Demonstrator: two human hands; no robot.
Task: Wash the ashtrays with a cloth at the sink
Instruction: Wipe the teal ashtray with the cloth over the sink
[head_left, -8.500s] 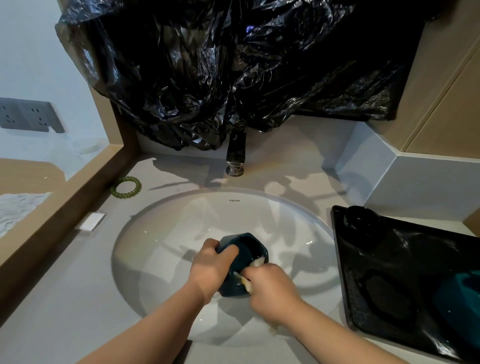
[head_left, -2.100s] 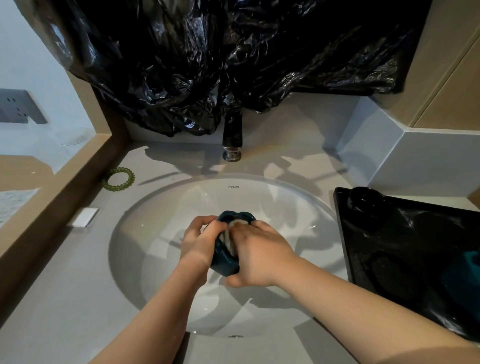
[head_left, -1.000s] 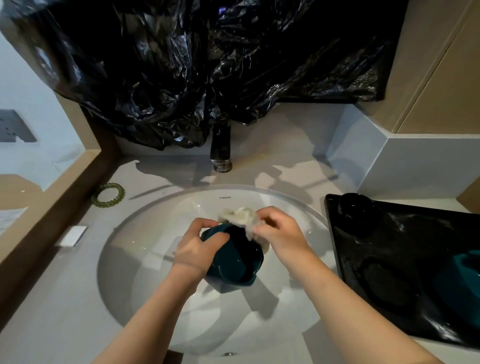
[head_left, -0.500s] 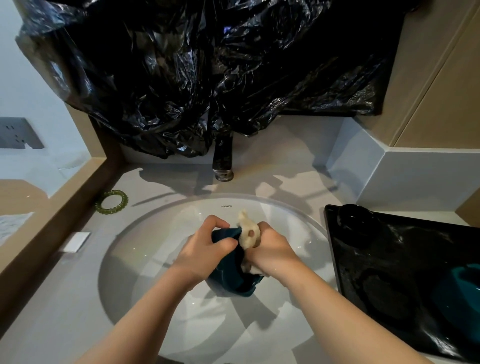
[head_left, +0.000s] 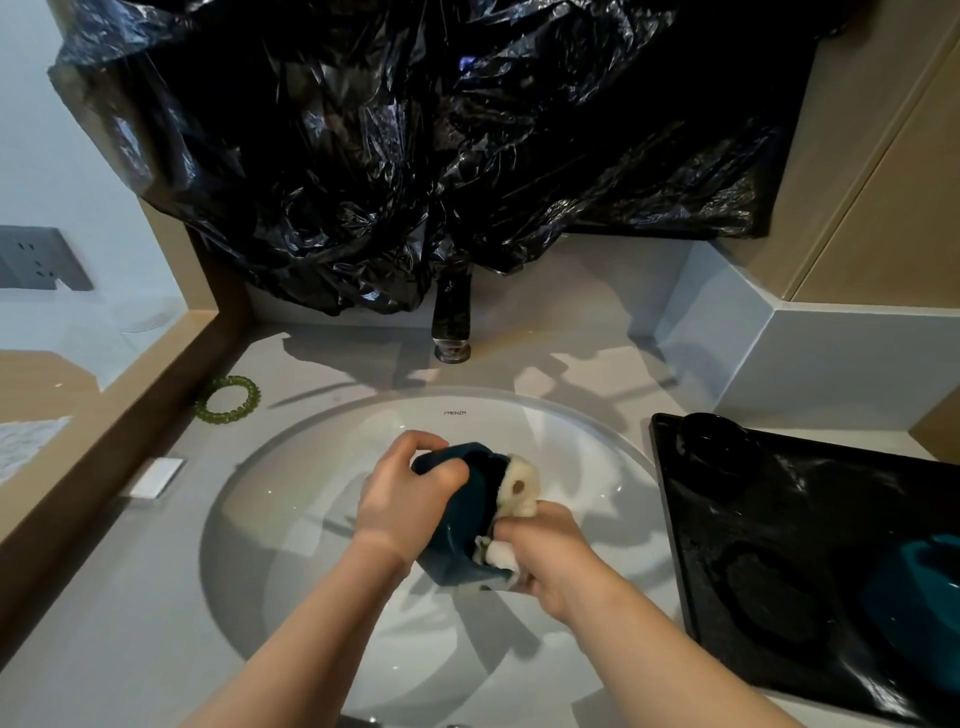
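Hands are meeting over the middle of the white sink (head_left: 291, 519), both working on one dark teal ashtray (head_left: 462, 535). The left hand (head_left: 402, 499) is taking it from the left side, its grip grasping the ashtray with the fingers curling over the far rim and the thumb lying across the top edge. The ashtray is being held tilted on its side above the basin, its hollow facing right.

The right hand (head_left: 545, 556) is coming in from the right, its grip clenching a pale cloth (head_left: 517, 488) and pressing it against the open side of the ashtray. One bunch of cloth is poking up past the rim, and another bit is showing between the fingers lower down.

At the back, a dark tap (head_left: 452, 322) is standing behind the sink, with crumpled black plastic sheet (head_left: 415, 156) hanging down over its top. A green ring (head_left: 228, 399) is lying on the grey bench (head_left: 130, 597) at the far left, with a small white block (head_left: 156, 477) nearer along the same side.

Right of the sink, a glossy black tray (head_left: 779, 519) is sitting on the bench. A second ashtray (head_left: 919, 587), also teal, is resting at its right edge, and a black round dish (head_left: 714, 441) is sitting in its far corner.
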